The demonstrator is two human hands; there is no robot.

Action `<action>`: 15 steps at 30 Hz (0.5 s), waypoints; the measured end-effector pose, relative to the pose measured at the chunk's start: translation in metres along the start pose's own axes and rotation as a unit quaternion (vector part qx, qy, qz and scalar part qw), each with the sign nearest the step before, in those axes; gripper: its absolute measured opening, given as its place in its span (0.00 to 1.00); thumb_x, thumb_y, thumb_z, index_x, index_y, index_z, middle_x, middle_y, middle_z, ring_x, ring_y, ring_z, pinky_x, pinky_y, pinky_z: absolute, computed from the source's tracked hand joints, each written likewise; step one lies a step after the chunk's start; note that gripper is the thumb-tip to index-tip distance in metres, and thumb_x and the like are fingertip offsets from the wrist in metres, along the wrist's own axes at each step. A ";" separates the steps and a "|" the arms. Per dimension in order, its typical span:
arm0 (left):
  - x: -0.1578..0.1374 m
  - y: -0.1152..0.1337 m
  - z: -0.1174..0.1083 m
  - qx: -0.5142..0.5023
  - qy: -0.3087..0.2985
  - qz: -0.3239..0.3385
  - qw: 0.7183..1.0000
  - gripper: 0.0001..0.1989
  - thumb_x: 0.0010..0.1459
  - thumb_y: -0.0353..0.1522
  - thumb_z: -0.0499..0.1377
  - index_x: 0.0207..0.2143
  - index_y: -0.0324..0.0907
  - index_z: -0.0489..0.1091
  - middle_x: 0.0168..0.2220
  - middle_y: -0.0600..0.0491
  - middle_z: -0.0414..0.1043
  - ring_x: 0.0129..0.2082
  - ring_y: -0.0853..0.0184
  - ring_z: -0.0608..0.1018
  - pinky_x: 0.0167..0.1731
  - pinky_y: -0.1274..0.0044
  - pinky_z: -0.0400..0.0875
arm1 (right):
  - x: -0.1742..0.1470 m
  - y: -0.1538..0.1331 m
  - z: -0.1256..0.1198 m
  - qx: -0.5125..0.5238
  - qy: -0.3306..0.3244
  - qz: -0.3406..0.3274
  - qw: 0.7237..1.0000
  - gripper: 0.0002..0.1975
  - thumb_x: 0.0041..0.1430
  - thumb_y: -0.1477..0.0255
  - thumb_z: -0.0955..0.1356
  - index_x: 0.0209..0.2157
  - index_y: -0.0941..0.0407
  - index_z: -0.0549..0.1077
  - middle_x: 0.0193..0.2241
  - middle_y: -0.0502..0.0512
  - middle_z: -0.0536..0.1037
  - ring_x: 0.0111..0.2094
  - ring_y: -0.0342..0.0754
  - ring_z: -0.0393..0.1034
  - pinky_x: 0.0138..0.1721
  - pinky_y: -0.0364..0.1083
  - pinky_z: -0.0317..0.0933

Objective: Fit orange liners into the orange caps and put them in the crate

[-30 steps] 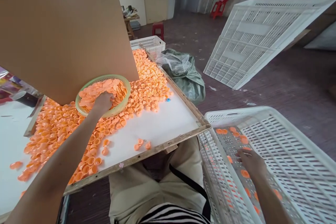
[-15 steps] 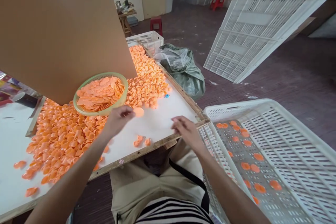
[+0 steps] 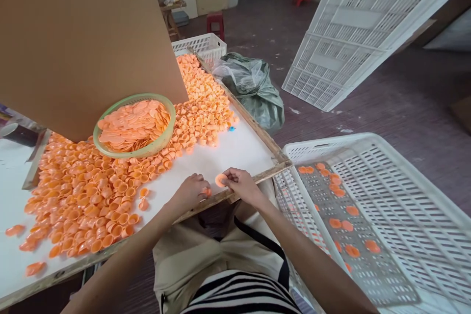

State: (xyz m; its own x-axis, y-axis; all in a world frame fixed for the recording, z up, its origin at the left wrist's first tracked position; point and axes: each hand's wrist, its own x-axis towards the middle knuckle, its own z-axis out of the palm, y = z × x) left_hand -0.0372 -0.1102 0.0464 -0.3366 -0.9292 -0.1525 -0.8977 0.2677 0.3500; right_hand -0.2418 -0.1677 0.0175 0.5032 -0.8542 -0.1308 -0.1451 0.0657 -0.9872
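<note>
My right hand (image 3: 242, 185) pinches a flat round orange plastic disc (image 3: 221, 180) by its right edge, just above the front edge of the table. Close beside it, my left hand (image 3: 189, 191) is closed over the white tabletop with a small orange plastic cup (image 3: 206, 192) at its fingertips. The fingers partly hide that cup. Left of the hands spreads a big heap of similar orange cups (image 3: 91, 196). A pale green basket (image 3: 167, 140) full of stacked orange discs (image 3: 134, 125) stands on the heap.
A tall brown board (image 3: 88, 44) rises behind the basket. Wooden strips (image 3: 253, 127) edge the table. At my right, a white crate (image 3: 390, 176) holds scattered orange pieces. Another white crate (image 3: 342, 44) stands tilted beyond it. A green plastic sack (image 3: 257, 93) lies beside the table.
The disc has passed from my left hand to my right hand. My left hand has come down and right, to the small cups near the front edge. The view has shifted slightly.
</note>
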 end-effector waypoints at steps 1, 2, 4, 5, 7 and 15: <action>0.007 0.000 0.005 -0.016 0.014 -0.008 1.000 0.06 0.55 0.28 0.57 0.33 0.42 0.73 0.35 0.49 0.73 0.39 0.62 0.72 0.40 0.73 0.65 | 0.003 0.001 0.002 -0.022 0.000 -0.006 1.000 0.08 0.51 0.67 0.68 0.31 0.56 0.73 0.25 0.48 0.74 0.26 0.42 0.67 0.28 0.40 0.60; 0.014 0.000 0.009 -0.038 0.030 -0.024 0.999 0.06 0.56 0.29 0.56 0.33 0.42 0.73 0.33 0.49 0.73 0.37 0.63 0.72 0.38 0.74 0.65 | 0.006 0.002 0.003 -0.049 0.000 -0.014 0.999 0.07 0.51 0.69 0.68 0.33 0.56 0.74 0.26 0.49 0.75 0.28 0.43 0.68 0.29 0.41 0.60; 0.027 -0.001 0.016 -0.101 0.054 -0.064 0.991 0.07 0.56 0.31 0.55 0.34 0.41 0.72 0.31 0.51 0.73 0.33 0.65 0.73 0.34 0.76 0.65 | 0.014 0.003 0.006 -0.110 -0.007 -0.027 0.994 0.07 0.52 0.73 0.66 0.34 0.56 0.75 0.28 0.50 0.76 0.30 0.44 0.69 0.31 0.41 0.60; 0.032 -0.001 0.018 -0.138 0.058 -0.077 0.986 0.08 0.56 0.32 0.54 0.35 0.41 0.72 0.31 0.52 0.74 0.31 0.66 0.73 0.32 0.77 0.65 | 0.018 0.004 0.007 -0.137 -0.011 -0.032 0.990 0.08 0.52 0.76 0.65 0.34 0.56 0.75 0.28 0.50 0.76 0.30 0.44 0.69 0.32 0.41 0.60; 0.038 -0.003 0.020 -0.204 0.057 -0.084 0.974 0.08 0.54 0.32 0.55 0.36 0.41 0.72 0.30 0.53 0.74 0.29 0.67 0.74 0.30 0.78 0.65 | 0.025 0.006 0.009 -0.178 -0.012 -0.034 0.983 0.09 0.52 0.78 0.65 0.34 0.56 0.76 0.27 0.50 0.76 0.30 0.44 0.69 0.33 0.41 0.59; 0.048 -0.020 0.023 -0.394 0.018 -0.101 0.913 0.13 0.51 0.37 0.59 0.37 0.38 0.69 0.32 0.50 0.76 0.31 0.65 0.76 0.31 0.76 0.69 | 0.039 0.014 0.009 -0.229 0.020 0.003 0.973 0.01 0.54 0.76 0.68 0.29 0.57 0.72 0.26 0.51 0.76 0.28 0.43 0.69 0.29 0.40 0.57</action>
State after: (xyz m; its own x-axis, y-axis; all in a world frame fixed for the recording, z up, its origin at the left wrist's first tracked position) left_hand -0.0416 -0.1542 0.0108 -0.1645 -0.9506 -0.2633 -0.4516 -0.1647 0.8769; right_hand -0.2162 -0.1956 -0.0027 0.4690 -0.8745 -0.1240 -0.5173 -0.1582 -0.8411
